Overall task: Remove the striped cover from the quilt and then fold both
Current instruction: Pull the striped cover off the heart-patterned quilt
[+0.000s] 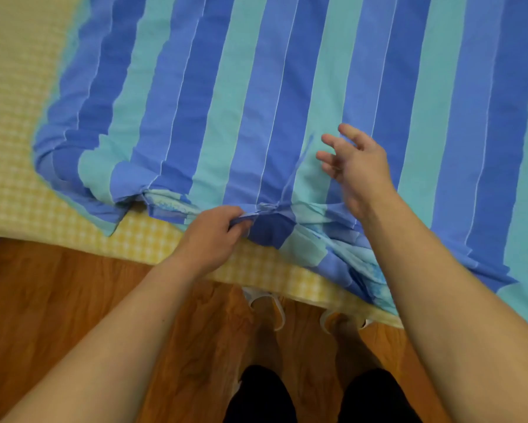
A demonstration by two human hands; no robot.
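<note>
The striped cover [287, 87], in blue and turquoise bands, lies spread over the bed with the quilt inside it. A pale blue patterned bit of quilt [168, 204] peeks out at the cover's near open edge. My left hand [212, 236] pinches the cover's near hem beside a small knotted tie [270, 207]. A thin blue tie strap [299, 166] runs up from that knot. My right hand [352, 166] hovers above the cover with fingers spread and loosely bent, holding nothing that I can make out.
A yellow checked bedsheet [15, 117] covers the mattress at left and along the near edge. Below is a wooden floor [58, 300]. White slippers [269, 303] and my dark trouser legs [256, 395] stand close to the bed edge.
</note>
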